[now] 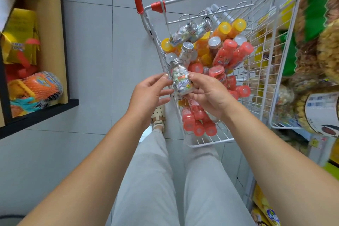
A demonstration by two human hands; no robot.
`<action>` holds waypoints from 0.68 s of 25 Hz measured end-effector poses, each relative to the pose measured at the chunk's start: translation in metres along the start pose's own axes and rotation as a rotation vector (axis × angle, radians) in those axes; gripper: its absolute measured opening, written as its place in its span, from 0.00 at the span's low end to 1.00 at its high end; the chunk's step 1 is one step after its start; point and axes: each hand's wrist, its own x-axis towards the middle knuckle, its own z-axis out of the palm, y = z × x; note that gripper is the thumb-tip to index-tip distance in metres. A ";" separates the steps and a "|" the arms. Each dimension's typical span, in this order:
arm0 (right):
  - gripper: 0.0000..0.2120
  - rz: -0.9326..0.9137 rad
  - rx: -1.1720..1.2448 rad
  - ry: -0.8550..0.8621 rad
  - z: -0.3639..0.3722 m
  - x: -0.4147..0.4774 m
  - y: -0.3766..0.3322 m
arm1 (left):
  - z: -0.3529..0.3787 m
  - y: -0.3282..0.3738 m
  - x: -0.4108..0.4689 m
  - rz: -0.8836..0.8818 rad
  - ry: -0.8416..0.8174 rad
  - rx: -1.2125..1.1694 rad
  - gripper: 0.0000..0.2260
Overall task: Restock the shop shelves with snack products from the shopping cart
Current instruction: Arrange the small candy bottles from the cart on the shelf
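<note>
Candy bottle (180, 79) held over the shopping cart (207, 144).

Above pale trousers (156, 180), the right hand (207, 93) grasps the small clear silver-capped bottle, fingers curled round its lower half, over the cart's near corner. The left hand (146, 93) lies relaxed beside it with fingertips at the bottle's side; contact unclear. Beyond, the wire cart holds pink-capped bottles (199, 124), yellow-capped bottles (225, 30) and more silver-capped ones (190, 32). A shelf (71, 102) of netted packs (36, 88) stands left, bagged snacks (311, 46) right.
</note>
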 end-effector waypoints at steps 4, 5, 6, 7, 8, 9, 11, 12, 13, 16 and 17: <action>0.13 0.042 -0.067 -0.137 0.003 -0.013 -0.008 | 0.008 0.001 -0.002 0.018 -0.143 -0.003 0.11; 0.13 0.019 -0.202 -0.098 0.005 -0.011 -0.013 | 0.008 0.002 -0.002 0.010 -0.153 -0.043 0.11; 0.13 -0.023 -0.351 0.003 0.005 -0.004 -0.020 | 0.007 0.002 -0.001 -0.002 -0.146 -0.091 0.10; 0.13 -0.078 -0.465 0.155 0.004 0.006 -0.028 | 0.004 0.004 0.000 -0.015 -0.132 -0.139 0.09; 0.13 -0.145 -0.523 0.313 0.001 0.019 -0.037 | 0.002 0.005 0.002 -0.027 -0.119 -0.185 0.07; 0.14 -0.201 -0.552 0.424 -0.001 0.033 -0.045 | -0.001 0.007 0.003 -0.037 -0.115 -0.229 0.05; 0.19 -0.223 -0.689 0.451 0.003 0.058 -0.056 | -0.005 0.010 0.004 -0.052 -0.103 -0.293 0.03; 0.20 -0.206 -0.785 0.410 0.008 0.069 -0.056 | -0.006 0.012 0.005 -0.060 -0.084 -0.312 0.03; 0.19 -0.203 -0.864 0.382 0.011 0.077 -0.054 | -0.006 0.014 0.005 -0.069 -0.058 -0.327 0.03; 0.12 -0.319 -0.827 0.411 0.009 0.076 -0.049 | -0.005 0.019 0.005 -0.081 -0.012 -0.332 0.03; 0.09 -0.367 -0.723 0.437 0.004 0.071 -0.048 | -0.005 0.021 0.005 -0.082 -0.007 -0.322 0.03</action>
